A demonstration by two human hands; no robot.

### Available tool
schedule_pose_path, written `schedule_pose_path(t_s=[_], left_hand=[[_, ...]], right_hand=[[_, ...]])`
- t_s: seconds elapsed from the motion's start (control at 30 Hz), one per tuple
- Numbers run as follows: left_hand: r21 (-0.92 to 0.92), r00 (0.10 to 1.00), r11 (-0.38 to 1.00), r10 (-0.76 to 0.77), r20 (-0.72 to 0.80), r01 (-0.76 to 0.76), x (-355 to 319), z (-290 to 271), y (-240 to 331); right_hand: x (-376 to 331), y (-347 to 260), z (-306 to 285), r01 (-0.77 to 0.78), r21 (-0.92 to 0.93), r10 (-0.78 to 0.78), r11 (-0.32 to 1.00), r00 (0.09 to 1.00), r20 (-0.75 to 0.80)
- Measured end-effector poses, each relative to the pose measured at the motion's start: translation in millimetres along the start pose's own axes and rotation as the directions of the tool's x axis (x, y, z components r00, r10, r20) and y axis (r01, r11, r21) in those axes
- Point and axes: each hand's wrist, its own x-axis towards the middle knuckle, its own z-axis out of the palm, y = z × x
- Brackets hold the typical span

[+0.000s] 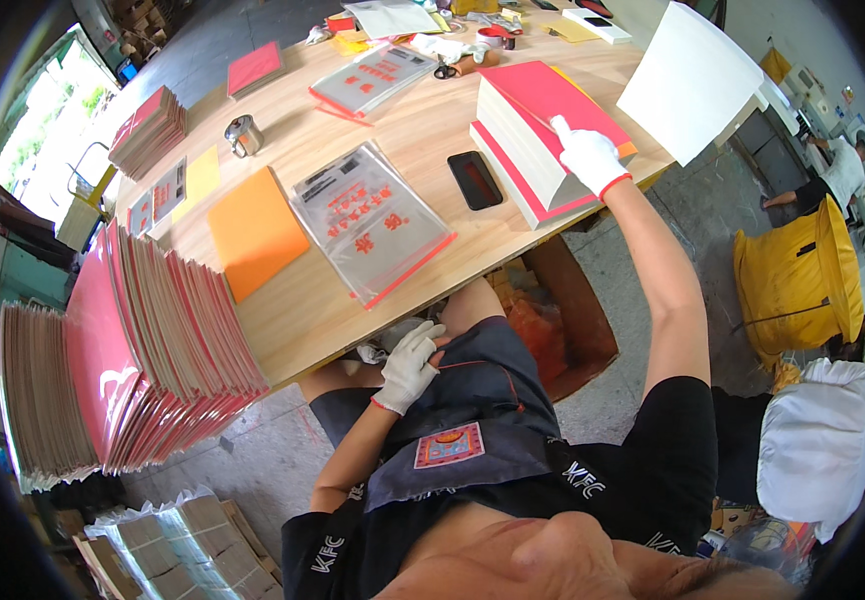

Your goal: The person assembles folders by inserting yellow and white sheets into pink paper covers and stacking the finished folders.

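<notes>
My right hand, in a white knitted glove with a red cuff, is at the near right end of a thick block of white paper. Pink-red sheets cover the top of this block. A thin pale line, perhaps a slim stick or a sheet's edge, runs from the fingertips across the red; I cannot tell which. My left hand, gloved alike, rests on my lap over the dark apron, its fingers loosely stretched and nothing seen in them. Left of the block lies a black phone.
Clear printed plastic bags and an orange folder lie on the wooden table. A steel mug stands farther back. Tall stacks of pink-covered packs rise at left. A white board and yellow bag are at right.
</notes>
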Motion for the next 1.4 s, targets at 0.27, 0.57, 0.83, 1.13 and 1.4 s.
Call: schedule_pose_path(t_s=[0.27,0.57,0.83,1.13,1.4], left_hand=[[0.014,1.000,1.000,-0.004,-0.030,0.004,-5,0,-5],[-0.080,1.000,0.997,0.000,-0.017,-0.001,44,-24,7],[-0.229,0.946,0.935,-0.303,-0.110,0.273,73,-61,-3],[-0.657,0.843,0.743,-0.430,-0.324,0.126,106,-131,-55],[-0.651,0.823,0.709,-0.522,-0.224,0.272,56,-100,-105]], right_hand=[[-86,24,-12,0.030,-0.101,-0.024,0.994,0.997,0.068],[-90,94,67,-0.280,0.897,0.669,-0.341,0.598,0.441],[-80,51,78,0.022,0.936,0.360,-0.352,0.926,0.114],[-110,-89,70,0.013,0.995,-0.015,0.098,1.000,-0.011],[-112,-139,91,-0.076,0.979,-0.009,-0.187,0.997,0.076]])
